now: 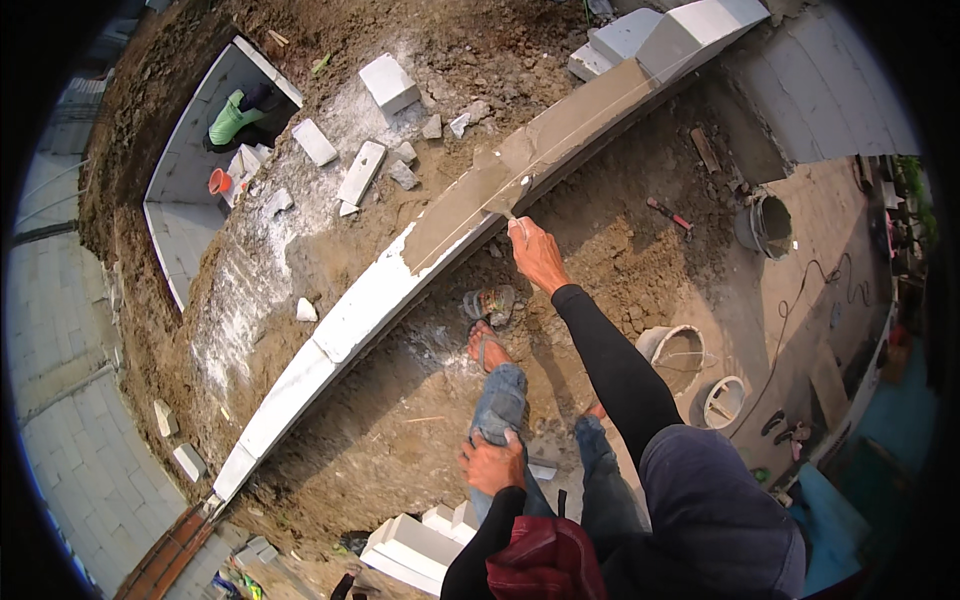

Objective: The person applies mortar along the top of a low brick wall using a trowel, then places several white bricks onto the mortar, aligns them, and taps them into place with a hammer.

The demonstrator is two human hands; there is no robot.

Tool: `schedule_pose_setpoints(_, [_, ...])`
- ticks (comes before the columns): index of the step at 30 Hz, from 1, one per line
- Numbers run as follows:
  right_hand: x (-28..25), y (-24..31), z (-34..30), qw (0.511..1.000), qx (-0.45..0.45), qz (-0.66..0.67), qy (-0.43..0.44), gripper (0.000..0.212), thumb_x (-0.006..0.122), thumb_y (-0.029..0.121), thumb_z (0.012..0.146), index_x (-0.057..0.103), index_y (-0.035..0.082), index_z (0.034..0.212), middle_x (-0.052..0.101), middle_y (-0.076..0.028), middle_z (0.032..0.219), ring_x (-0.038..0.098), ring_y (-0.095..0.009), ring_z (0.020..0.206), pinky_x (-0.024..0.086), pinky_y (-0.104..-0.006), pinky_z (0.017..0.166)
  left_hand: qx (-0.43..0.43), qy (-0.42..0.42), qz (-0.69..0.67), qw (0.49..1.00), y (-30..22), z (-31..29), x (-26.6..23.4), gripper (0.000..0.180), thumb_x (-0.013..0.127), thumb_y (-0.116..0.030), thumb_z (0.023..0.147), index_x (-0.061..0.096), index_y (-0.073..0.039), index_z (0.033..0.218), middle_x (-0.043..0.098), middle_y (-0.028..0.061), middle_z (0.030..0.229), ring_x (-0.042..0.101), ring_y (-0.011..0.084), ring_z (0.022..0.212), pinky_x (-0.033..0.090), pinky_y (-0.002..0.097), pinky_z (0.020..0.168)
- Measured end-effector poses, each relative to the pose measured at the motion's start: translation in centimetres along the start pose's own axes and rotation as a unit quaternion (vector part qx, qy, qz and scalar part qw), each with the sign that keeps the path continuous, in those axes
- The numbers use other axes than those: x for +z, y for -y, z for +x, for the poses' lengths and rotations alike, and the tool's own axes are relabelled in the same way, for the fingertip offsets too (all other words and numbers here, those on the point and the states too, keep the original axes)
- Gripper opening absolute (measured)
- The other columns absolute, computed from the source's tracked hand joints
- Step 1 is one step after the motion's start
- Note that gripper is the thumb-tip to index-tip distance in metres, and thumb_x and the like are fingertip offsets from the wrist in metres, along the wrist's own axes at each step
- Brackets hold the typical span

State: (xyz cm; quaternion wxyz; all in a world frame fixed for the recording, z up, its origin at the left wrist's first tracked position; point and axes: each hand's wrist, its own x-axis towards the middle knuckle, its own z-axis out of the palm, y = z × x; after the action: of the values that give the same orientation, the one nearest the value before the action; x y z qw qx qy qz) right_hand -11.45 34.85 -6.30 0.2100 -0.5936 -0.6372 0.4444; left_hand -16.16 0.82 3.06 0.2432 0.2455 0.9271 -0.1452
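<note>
Two hands show: the right hand [537,255], at centre frame, grips a trowel [503,195] whose blade touches wet mortar [480,195] on the white block wall [350,310] just above; the left hand [492,465] rests, fingers curled, on the knee [500,395].

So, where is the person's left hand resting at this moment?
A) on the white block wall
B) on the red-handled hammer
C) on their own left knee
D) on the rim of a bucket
C: the left hand lies on the bent left knee in blue jeans, while the right hand holds a trowel on the grey mortar atop the white block wall.
</note>
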Motion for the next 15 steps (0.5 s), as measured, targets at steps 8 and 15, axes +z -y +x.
schedule_pose_setpoints(8, [-1.3, -3.3, -7.8, 0.976, 0.003, -0.131, 0.173, 0.041, 0.048, 0.038, 0.110, 0.059, -0.001, 0.106, 0.067, -0.033, 0.083, 0.065, -0.055, 0.082, 0.047, -0.0625, 0.072, 0.000, 0.006, -0.009, 1.000, 0.3, 0.1, -0.1, 0.069, 0.075, -0.053, 0.079, 0.067, -0.009, 0.133, 0.062, 0.0165, 0.130, 0.058, 0.0407, 0.123, 0.052, 0.0551, 0.097])
schedule_pose_setpoints(15, [-11.0, -3.8, 2.5, 0.960, -0.002, -0.281, 0.016, 0.042, 0.050, 0.040, 0.108, 0.062, 0.000, 0.106, 0.071, -0.030, 0.086, 0.068, -0.053, 0.084, 0.053, -0.0586, 0.073, 0.003, -0.001, -0.006, 1.000, 0.7, -0.4, 0.3, 0.068, 0.075, -0.053, 0.080, 0.068, -0.009, 0.132, 0.063, 0.0156, 0.128, 0.058, 0.0397, 0.121, 0.052, 0.0554, 0.096])
